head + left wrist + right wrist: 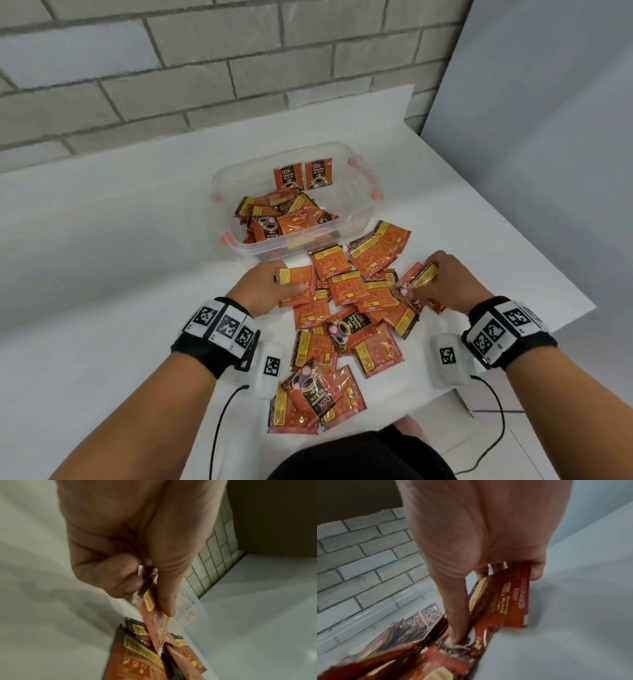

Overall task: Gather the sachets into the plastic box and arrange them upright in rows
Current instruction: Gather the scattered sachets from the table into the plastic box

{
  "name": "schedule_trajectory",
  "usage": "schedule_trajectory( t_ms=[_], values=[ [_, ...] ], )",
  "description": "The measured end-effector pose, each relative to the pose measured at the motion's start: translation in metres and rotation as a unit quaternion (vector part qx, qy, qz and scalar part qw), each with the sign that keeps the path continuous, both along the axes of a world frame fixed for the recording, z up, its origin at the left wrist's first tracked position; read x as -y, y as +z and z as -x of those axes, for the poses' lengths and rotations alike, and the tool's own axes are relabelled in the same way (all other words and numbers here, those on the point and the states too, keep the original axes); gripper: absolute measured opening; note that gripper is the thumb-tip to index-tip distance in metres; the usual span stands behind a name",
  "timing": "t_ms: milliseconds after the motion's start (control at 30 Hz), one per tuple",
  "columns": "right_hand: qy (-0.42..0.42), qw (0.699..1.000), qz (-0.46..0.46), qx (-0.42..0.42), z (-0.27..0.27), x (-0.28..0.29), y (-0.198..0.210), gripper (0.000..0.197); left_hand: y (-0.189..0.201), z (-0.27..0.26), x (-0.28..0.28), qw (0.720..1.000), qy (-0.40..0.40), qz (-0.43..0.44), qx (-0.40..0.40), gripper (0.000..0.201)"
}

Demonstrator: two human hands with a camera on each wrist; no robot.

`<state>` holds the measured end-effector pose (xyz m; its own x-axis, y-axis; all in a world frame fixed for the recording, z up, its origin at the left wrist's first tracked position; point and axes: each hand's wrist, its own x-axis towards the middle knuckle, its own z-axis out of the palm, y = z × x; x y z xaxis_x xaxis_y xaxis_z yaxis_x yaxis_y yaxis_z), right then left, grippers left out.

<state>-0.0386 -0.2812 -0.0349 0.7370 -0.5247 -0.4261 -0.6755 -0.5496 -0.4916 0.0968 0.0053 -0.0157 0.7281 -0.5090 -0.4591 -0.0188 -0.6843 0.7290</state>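
— Step? Gathering. Left hand (270,284) pinches a sachet (297,279) between thumb and curled fingers (120,574); right hand (442,281) grips a few more (423,275).

— The rest? Scattered on the tabletop (102,274) before the plastic box (356,219). Inside, two stand upright (303,174), others lie heaped.

— Next? Probably carry both handfuls over the near rim, then stand them up.

— Unclear? The right hand's count; wrist views blur.

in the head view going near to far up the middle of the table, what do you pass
Pile of sachets at the near edge → face-up sachet showing a coffee cup → left hand and right hand, each holding sachets, level with each other → loose heap of sachets in the plastic box → two upright sachets → brick wall.
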Motion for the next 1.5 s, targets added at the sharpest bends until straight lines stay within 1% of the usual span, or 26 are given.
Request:
schedule_trajectory(
  t_ms=[67,167,333,433,500,533,600,633,700,767,800,900,1067,1167,1267,1333,1400,1500],
  values=[
    [-0.023,0.999,-0.028,0.019,0.002,0.001,0.001,0.068,0.003,-0.003,-0.002,1.0,0.006,-0.012,0.004,0.016],
    [-0.024,0.998,-0.059,0.03,0.005,0.006,0.002,0.06,0.005,-0.008,-0.004,0.999,-0.02,-0.037,0.018,0.018],
    [0.005,0.993,-0.11,0.052,0.005,0.016,0.012,0.048,0.004,0.0,-0.003,0.997,-0.053,-0.052,0.024,0.02],
    [0.057,0.989,-0.126,0.055,0.0,0.011,0.027,0.052,-0.004,0.007,0.001,0.994,-0.076,-0.075,0.027,0.013],
    [0.119,0.986,-0.112,0.037,-0.003,-0.002,0.036,0.058,-0.009,0.01,0.005,0.993,-0.074,-0.09,0.026,0.014],
    [0.154,0.983,-0.1,0.024,-0.004,-0.01,0.039,0.06,-0.01,0.011,0.008,0.992,-0.072,-0.096,0.028,0.018],
    [0.204,0.976,-0.071,0.009,-0.004,-0.029,0.037,0.065,-0.009,0.011,0.012,0.991,-0.077,-0.109,0.033,0.033],
    [0.215,0.975,-0.059,0.011,-0.004,-0.039,0.033,0.069,-0.008,0.012,0.014,0.988,-0.084,-0.119,0.04,0.042],
    [0.208,0.977,-0.042,0.027,-0.004,-0.055,0.024,0.075,-0.008,0.011,0.017,0.978,-0.118,-0.158,0.073,0.056],
    [0.18,0.984,-0.008,0.017,-0.006,-0.066,0.015,0.076,-0.011,0.01,0.019,0.96,-0.164,-0.199,0.111,0.062],
    [0.164,0.986,0.019,0.004,-0.006,-0.07,0.011,0.076,-0.013,0.01,0.018,0.953,-0.182,-0.206,0.126,0.064],
    [0.119,0.99,0.078,-0.014,-0.005,-0.081,0.004,0.078,-0.019,0.01,0.018,0.948,-0.207,-0.19,0.148,0.067],
    [0.075,0.99,0.117,-0.004,-0.004,-0.092,0.0,0.075,-0.023,0.009,0.015,0.953,-0.196,-0.167,0.162,0.068],
    [0.085,0.986,0.142,0.001,-0.003,-0.093,0.0,0.071,-0.022,0.007,0.011,0.958,-0.18,-0.151,0.163,0.065],
    [0.09,0.987,0.133,0.022,-0.005,-0.092,0.002,0.079,-0.02,0.007,0.008,0.962,-0.167,-0.142,0.16,0.063],
    [0.105,0.984,0.138,0.038,-0.007,-0.092,0.003,0.081,-0.019,0.008,0.006,0.965,-0.153,-0.135,0.163,0.058],
    [0.132,0.976,0.169,0.04,-0.007,-0.091,0.004,0.078,-0.018,0.008,0.005,0.966,-0.143,-0.131,0.171,0.055],
    [0.164,0.966,0.198,0.038,-0.009,-0.091,0.005,0.073,-0.018,0.009,0.005,0.963,-0.141,-0.14,0.18,0.058]
  ],
)
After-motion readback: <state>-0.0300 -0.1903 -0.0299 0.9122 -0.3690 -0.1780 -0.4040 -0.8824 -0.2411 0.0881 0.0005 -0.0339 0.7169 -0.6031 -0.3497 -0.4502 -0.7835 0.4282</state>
